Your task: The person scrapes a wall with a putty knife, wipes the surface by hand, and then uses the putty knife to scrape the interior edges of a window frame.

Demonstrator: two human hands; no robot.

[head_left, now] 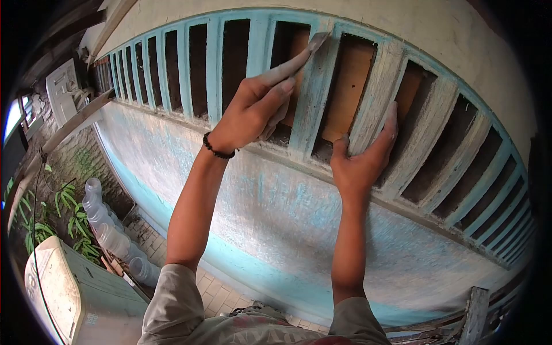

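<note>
Against the weathered turquoise concrete wall (276,218), our left hand (247,118) clenches a pale paint-caked scraper (302,57) at the slatted turquoise vent (214,63), right hand (363,161) pressed flat and empty on a slat; we judge middle slats scraped, outer ones unscraped.

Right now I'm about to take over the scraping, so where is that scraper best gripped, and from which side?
Probably by its handle end, where the left hand wraps it, coming from below, away from the wall. The scraper tilts up and right with its blade tip against a slat, so that end should stay free.
</note>
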